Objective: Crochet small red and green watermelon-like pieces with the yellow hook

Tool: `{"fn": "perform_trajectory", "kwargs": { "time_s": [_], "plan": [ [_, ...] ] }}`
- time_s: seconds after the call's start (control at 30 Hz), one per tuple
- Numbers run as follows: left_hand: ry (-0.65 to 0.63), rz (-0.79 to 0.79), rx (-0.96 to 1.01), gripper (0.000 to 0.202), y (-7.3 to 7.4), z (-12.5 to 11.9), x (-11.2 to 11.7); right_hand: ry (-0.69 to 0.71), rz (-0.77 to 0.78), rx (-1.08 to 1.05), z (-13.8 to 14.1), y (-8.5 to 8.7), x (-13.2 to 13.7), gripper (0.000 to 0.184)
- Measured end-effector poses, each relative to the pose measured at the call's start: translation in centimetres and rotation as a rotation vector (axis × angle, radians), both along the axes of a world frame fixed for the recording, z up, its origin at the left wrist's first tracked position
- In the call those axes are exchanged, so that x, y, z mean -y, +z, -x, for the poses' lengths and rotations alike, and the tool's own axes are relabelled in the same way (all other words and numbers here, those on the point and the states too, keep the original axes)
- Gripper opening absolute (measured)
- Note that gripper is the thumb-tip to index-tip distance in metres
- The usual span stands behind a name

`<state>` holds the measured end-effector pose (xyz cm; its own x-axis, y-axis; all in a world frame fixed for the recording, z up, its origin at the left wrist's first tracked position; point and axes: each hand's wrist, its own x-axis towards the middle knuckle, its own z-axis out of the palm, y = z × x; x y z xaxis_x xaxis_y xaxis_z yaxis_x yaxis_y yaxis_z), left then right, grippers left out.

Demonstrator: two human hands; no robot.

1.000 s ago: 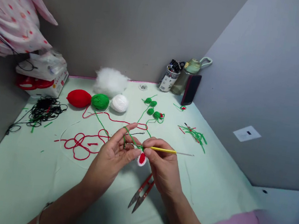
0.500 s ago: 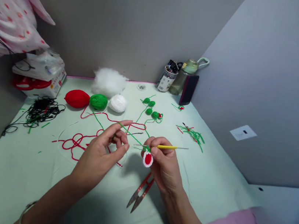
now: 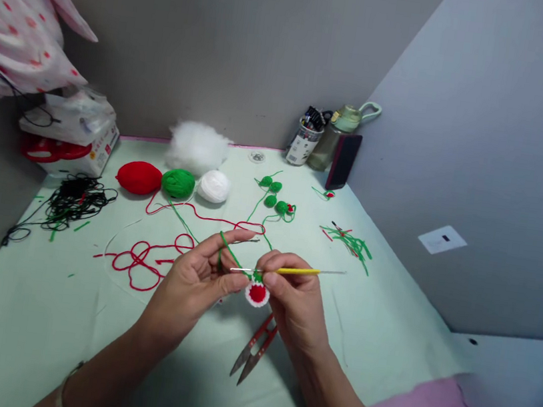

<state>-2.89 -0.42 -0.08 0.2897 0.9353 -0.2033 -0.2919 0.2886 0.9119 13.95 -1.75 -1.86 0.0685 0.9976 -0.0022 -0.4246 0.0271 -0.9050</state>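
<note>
My left hand (image 3: 197, 281) pinches a small round crochet piece (image 3: 257, 294), red with a white rim, and has green yarn (image 3: 225, 243) looped over its forefinger. My right hand (image 3: 296, 298) is closed on a yellow-handled crochet hook (image 3: 298, 271), whose metal tip lies across the top of the piece. The green strand runs back over the table to a green yarn ball (image 3: 178, 183). Both hands hover above the pale green table cover (image 3: 33, 318).
Red thread snips (image 3: 253, 350) lie under my hands. A red yarn ball (image 3: 139, 177), white yarn ball (image 3: 214, 186), stuffing (image 3: 197, 146), loose red yarn (image 3: 142, 263), black cord (image 3: 74, 199), green crochet bits (image 3: 273, 193) and clippings (image 3: 351, 243) lie about. A pen cup (image 3: 303, 142), bottle (image 3: 337, 135) and phone (image 3: 342, 161) stand in the corner.
My left hand, which had drawn away to the left half a second ago, has come back to my right hand and taken hold of the crochet piece again.
</note>
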Motion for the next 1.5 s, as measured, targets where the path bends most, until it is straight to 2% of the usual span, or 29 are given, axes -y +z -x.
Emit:
{"fn": "perform_trajectory", "kwargs": {
  "time_s": [0.17,0.27,0.33,0.4,0.47,0.53,0.57,0.6,0.63,0.7,0.8,0.87,0.9,0.93,1.0,1.1,1.17,1.23,1.27,1.3,1.33,1.4,1.47,1.5],
  "plan": [
    [-0.084,0.016,0.007,0.052,0.1,0.6,-0.8,-0.009,0.023,-0.047,-0.1,0.1,-0.3,0.028],
    [-0.099,-0.054,-0.146,0.037,-0.3,2.3,-2.4,-0.059,0.028,-0.074,-0.5,0.4,-0.4,0.029],
    [-0.004,-0.192,-0.415,0.022,-0.6,4.2,-3.6,-0.078,0.036,-0.092,-0.8,0.6,-0.5,0.029],
    [0.148,-0.399,-0.738,0.014,-0.6,5.9,-4.5,-0.056,0.034,-0.104,-0.9,0.6,-0.4,0.028],
    [0.301,-0.557,-0.919,0.010,-0.4,6.8,-4.8,-0.017,0.024,-0.105,-0.8,0.5,-0.4,0.027],
    [0.422,-0.575,-0.835,0.015,0.0,6.4,-4.1,0.016,0.012,-0.103,-0.6,0.5,-0.3,0.025],
    [0.450,-0.559,-0.704,0.021,0.0,5.6,-3.6,0.031,0.004,-0.102,-0.4,0.4,-0.2,0.023],
    [0.426,-0.549,-0.635,0.028,0.0,4.7,-2.9,0.044,-0.006,-0.102,-0.3,0.4,-0.1,0.022],
    [0.355,-0.521,-0.585,0.036,-0.1,3.6,-2.3,0.056,-0.020,-0.102,-0.2,0.4,-0.1,0.020],
    [0.140,-0.374,-0.274,0.053,-0.3,1.5,-1.3,0.075,-0.048,-0.103,-0.1,0.4,0.0,0.017],
    [-0.122,-0.124,0.051,0.056,-0.1,0.2,-0.9,0.086,-0.067,-0.111,-0.1,0.4,0.0,0.015],
    [-0.198,-0.004,0.243,0.052,0.7,1.0,-1.3,0.082,-0.066,-0.121,-0.3,0.3,0.1,0.015],
    [-0.187,0.029,0.302,0.050,1.1,1.7,-1.6,0.079,-0.064,-0.127,-0.3,0.3,0.1,0.014],
    [-0.119,0.026,0.296,0.049,1.6,2.6,-2.0,0.079,-0.064,-0.132,-0.3,0.3,0.1,0.014],
    [0.057,-0.105,0.048,0.044,2.1,4.3,-2.8,0.088,-0.068,-0.140,-0.3,0.4,0.2,0.013],
    [0.297,-0.452,-0.607,0.025,2.4,6.2,-3.4,0.099,-0.078,-0.141,-0.2,0.4,0.1,0.013],
    [0.398,-0.614,-0.826,0.018,2.3,6.2,-3.1,0.106,-0.083,-0.138,-0.1,0.3,0.1,0.012],
    [0.454,-0.657,-0.742,0.026,2.1,5.2,-2.4,0.117,-0.087,-0.139,0.0,0.3,0.1,0.012],
    [0.467,-0.630,-0.611,0.032,1.9,4.3,-1.9,0.126,-0.088,-0.140,0.1,0.2,0.1,0.012],
    [0.415,-0.529,-0.430,0.041,1.6,3.3,-1.4,0.133,-0.092,-0.141,0.1,0.2,0.1,0.012],
    [0.328,-0.408,-0.254,0.046,1.1,2.2,-1.0,0.142,-0.095,-0.141,0.1,0.2,0.2,0.012],
    [0.063,-0.183,-0.068,0.055,0.3,0.5,-0.5,0.153,-0.107,-0.139,0.2,0.2,0.2,0.011],
    [-0.168,0.000,0.120,0.059,0.0,-0.1,-0.5,0.140,-0.123,-0.137,0.1,0.2,0.2,0.011],
    [-0.223,0.104,0.241,0.059,0.3,0.1,-0.6,0.125,-0.124,-0.135,0.1,0.2,0.2,0.011]
  ]
}}
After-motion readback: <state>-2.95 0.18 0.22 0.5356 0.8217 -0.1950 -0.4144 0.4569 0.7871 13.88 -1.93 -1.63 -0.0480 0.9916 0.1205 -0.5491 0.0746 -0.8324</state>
